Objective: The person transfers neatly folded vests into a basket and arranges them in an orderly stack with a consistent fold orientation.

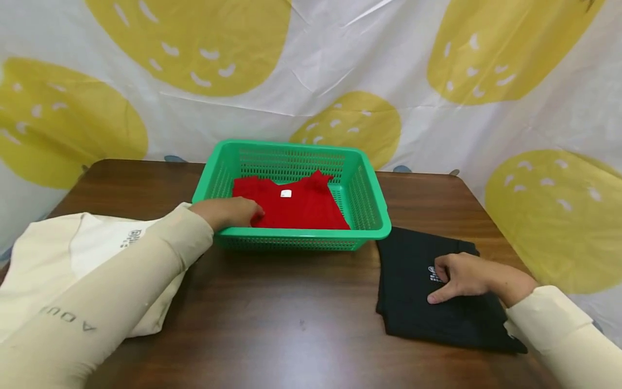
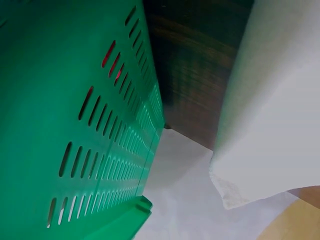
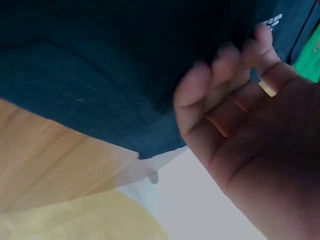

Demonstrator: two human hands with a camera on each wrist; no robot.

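Note:
A red folded garment [image 1: 301, 208] with a white label lies in a green plastic basket [image 1: 301, 233]. My left hand [image 1: 232, 210] reaches over the basket's front left rim, its fingertips at the garment's left side; whether they pinch the cloth is hidden. The left wrist view has only the basket's slotted wall [image 2: 100, 130], not the hand. Over a folded black garment [image 1: 413, 302] with a small white print, my right hand [image 1: 464, 276] is loosely bent, thumb apart from the fingers. In the right wrist view, its fingertips are at the dark cloth [image 3: 125, 90] with nothing gripped.
A cream garment [image 1: 48, 254] with a white printed patch lies at the left, partly behind my left sleeve [image 1: 112, 292]. Everything stands on a dark brown wooden table [image 1: 272, 313]. Behind it hangs a white cloth with yellow shapes [image 1: 194, 43].

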